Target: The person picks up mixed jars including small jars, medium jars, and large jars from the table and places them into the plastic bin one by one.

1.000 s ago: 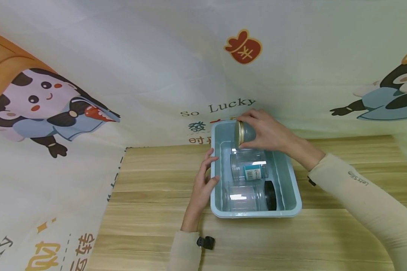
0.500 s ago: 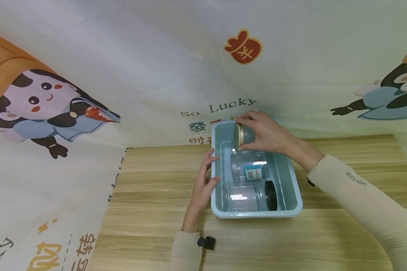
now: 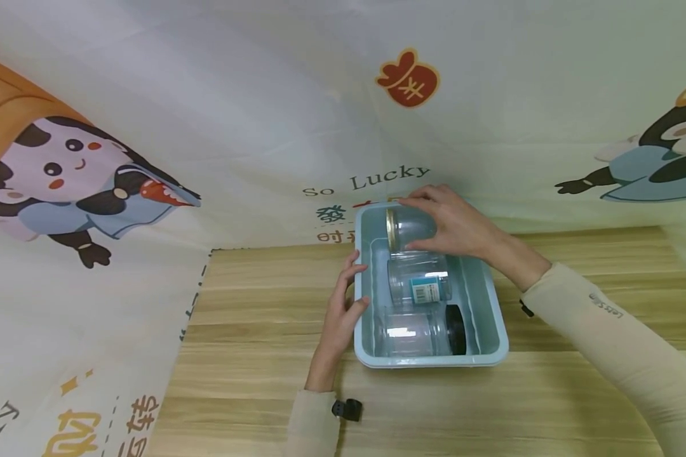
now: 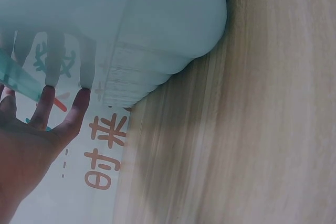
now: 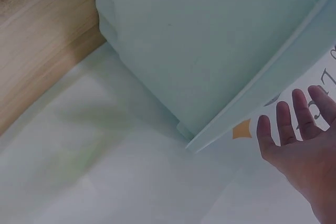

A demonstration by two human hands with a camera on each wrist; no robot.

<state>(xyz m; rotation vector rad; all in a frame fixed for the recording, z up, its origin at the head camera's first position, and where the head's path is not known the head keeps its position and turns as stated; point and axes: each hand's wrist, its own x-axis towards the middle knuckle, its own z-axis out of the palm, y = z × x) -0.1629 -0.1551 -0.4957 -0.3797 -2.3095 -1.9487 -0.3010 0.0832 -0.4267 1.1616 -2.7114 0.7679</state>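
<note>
A light blue plastic bin (image 3: 488, 304) stands on the wooden table. My right hand (image 3: 451, 222) grips a clear glass jar with a gold lid (image 3: 407, 227), held on its side at the bin's far end. Two more clear jars lie in the bin: one with a teal label (image 3: 420, 285) and, nearest me, one with a black lid (image 3: 417, 331). My left hand (image 3: 350, 292) rests flat against the bin's left wall, thumb at the rim. The left wrist view shows straight fingers (image 4: 79, 103) touching the bin (image 4: 157, 24). The right wrist view shows the bin's outer wall (image 5: 199, 40) and my fingers (image 5: 294, 124); the jar is hidden.
A pale cloth backdrop (image 3: 234, 114) printed with cartoon figures hangs behind the table and drapes over its left side. Bare wood table (image 3: 251, 355) lies to the left, right and front of the bin. A black clip (image 3: 347, 408) sits at my left wrist.
The gold-lidded jar has shifted slightly left and lower at the bin's far end, with more of its glass now showing past my right fingers. The left hand has stayed put.
</note>
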